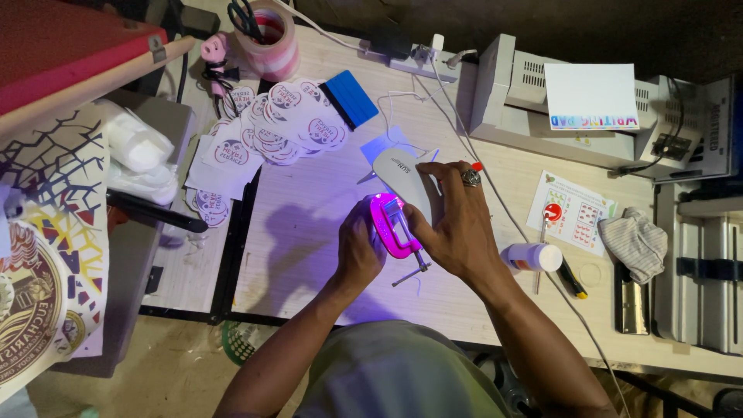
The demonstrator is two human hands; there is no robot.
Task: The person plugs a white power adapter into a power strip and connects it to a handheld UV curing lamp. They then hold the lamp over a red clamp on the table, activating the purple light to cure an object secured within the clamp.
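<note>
We are observing, at the centre of the frame, a clamp (396,226) glowing pink-magenta under violet light from a small white curing lamp (402,179) just above it. The left hand (357,251) is clenching around the clamp's left side, steadying it on the pale table (309,255). The right hand (453,220), wearing a ring, is grasping the lamp from above, with its lower fingers touching the clamp's frame.

We are judging the step in hand to be the lighting of whatever the clamp is pressing; that piece is hidden behind the fingers, and we cannot tell what it is. The next move is calling for both hands to keep lamp and clamp aligned without tilting either.

The clamp is appearing C-shaped, with a metal screw and crossbar handle pointing toward the lower right. In the upper left of centre, round printed stickers (290,124) are lying in an overlapping heap beside a blue squeegee (352,97). A white bottle (532,257) is lying right of the hands.
</note>
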